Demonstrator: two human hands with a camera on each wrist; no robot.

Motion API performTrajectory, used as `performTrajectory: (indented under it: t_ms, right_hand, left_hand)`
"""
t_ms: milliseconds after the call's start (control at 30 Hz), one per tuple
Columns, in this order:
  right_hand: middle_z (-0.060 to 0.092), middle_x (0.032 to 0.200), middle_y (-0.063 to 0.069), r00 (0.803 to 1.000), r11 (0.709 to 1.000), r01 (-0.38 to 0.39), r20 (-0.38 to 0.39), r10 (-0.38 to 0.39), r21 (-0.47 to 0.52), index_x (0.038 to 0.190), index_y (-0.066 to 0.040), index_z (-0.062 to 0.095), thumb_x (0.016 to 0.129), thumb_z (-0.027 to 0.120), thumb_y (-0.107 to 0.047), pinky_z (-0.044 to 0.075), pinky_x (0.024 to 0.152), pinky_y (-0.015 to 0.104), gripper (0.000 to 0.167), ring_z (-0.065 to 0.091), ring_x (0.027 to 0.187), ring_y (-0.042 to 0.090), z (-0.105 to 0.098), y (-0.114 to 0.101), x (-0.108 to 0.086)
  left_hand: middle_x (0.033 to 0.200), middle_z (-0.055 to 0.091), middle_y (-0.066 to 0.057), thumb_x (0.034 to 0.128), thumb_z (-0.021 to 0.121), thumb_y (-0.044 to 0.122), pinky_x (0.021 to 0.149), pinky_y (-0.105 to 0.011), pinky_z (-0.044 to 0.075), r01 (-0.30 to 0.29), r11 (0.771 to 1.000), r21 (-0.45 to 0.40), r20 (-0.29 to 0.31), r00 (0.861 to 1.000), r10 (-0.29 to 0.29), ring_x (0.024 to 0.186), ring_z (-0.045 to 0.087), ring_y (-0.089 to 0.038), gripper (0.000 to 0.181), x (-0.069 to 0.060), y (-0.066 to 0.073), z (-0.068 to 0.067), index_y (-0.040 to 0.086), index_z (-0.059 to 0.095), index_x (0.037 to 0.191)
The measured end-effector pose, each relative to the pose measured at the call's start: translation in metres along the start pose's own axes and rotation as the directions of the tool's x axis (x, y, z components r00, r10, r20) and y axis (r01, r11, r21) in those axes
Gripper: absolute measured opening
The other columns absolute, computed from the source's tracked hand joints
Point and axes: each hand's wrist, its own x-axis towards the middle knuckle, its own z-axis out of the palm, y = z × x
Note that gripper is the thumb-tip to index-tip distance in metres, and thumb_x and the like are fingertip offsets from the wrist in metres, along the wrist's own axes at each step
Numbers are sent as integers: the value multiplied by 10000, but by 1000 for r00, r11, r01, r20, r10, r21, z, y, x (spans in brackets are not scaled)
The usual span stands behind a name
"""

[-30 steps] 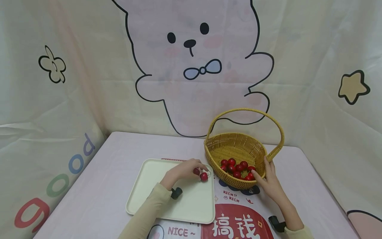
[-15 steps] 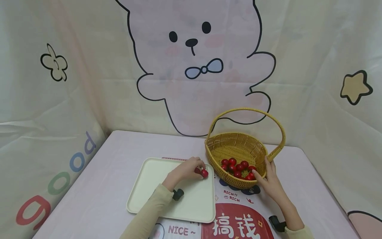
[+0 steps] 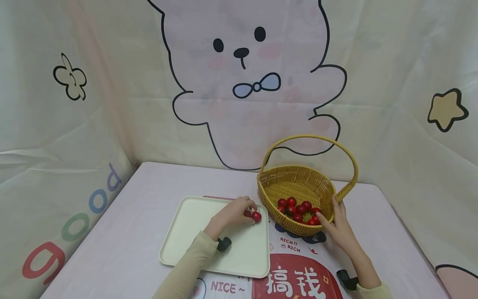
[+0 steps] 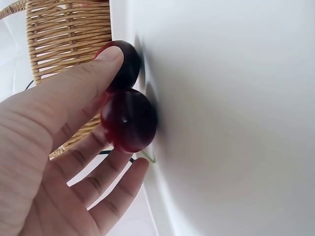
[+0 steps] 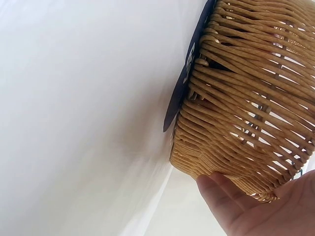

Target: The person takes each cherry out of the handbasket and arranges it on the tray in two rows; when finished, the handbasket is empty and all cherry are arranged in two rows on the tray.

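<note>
Your left hand (image 3: 235, 211) pinches a pair of cherries (image 3: 256, 216) while your right hand (image 3: 340, 228) grips the basket (image 3: 295, 178).
Your left thumb presses on one cherry of the pair, the fingers behind it; the pair is at the far right corner of the cream tray (image 3: 179, 245), though you can't tell whether it touches the surface. The basket stands just beside the tray on the worktop (image 3: 123, 241), with more red cherries (image 3: 300, 209) inside; your right thumb lies at its rim, fingers against its outside.

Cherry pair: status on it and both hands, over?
Left hand grips cherry pair by right edge of tray. Right hand grips basket. More cherries inside. No obstruction seen.
</note>
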Motion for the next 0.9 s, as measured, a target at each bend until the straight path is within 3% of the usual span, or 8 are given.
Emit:
performTrajectory:
  t_ms: [300,533,700,900]
  right_hand:
    - [-52,1516,228,1000,1000,14,-3,-14,5,1477,-24,-19,904,570,-341,321,914,660,880,234,1273,560,0,0,1]
    - [-61,1515,234,1000,1000,13,-7,-13,5,1474,-10,-11,905,565,-341,311,920,667,875,223,1276,562,0,0,0]
    - [-67,1515,236,1000,1000,9,-10,-9,9,1475,-15,-17,906,566,-340,302,929,670,877,217,1277,565,0,0,0]
    - [-74,1515,240,1000,1000,3,-8,-3,7,1473,-14,-27,911,559,-343,303,934,665,877,218,1275,567,1,-1,0]
  left_hand:
    - [1022,600,-2,810,717,271,782,-232,451,-49,998,49,-21,999,50,907,528,-131,306,1,8,-12,156,665,1088]
    - [1038,609,-19,839,689,241,832,-269,470,-73,997,-29,-77,995,70,964,548,-174,253,8,17,-18,136,669,1068]
    - [1060,624,-27,849,677,230,868,-257,463,-135,991,3,-121,983,135,1013,560,-191,252,18,25,-22,127,649,1078]
    - [1062,615,29,857,663,272,914,-240,448,-188,980,60,-148,970,195,1016,545,-122,278,28,38,-25,126,648,1094]
